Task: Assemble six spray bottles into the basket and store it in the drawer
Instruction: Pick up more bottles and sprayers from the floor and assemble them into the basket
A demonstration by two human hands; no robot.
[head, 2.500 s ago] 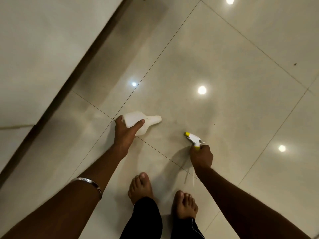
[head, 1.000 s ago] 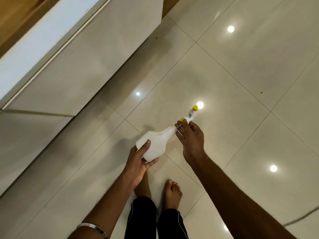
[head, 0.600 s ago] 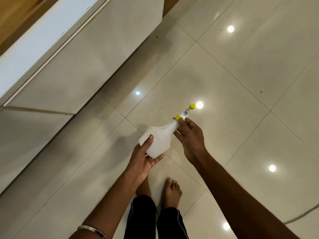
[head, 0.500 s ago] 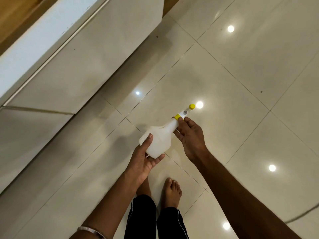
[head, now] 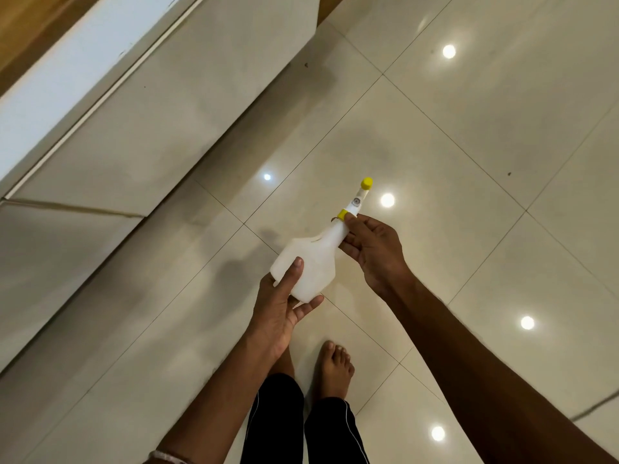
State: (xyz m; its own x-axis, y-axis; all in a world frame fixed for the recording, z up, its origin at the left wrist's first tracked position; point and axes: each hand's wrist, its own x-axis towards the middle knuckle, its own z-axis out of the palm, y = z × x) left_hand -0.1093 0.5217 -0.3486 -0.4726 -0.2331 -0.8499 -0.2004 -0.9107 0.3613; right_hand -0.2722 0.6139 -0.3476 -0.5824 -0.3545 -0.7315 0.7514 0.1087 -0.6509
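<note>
The bottle (head: 310, 262), at centre, is gripped at its base by the left hand (head: 279, 309); its neck, toward one o'clock, is pinched by the right hand (head: 375, 252). It is judged light, rigid, slightly slippery.

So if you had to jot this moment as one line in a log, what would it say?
step: fitting sprayer | left hand: holds bottle body | right hand: at neck below spray head | basket, drawer: not in view

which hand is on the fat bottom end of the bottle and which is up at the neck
The left hand cups the wide base of the bottle; the right hand pinches the narrow neck just below the yellow-tipped sprayer.
</note>
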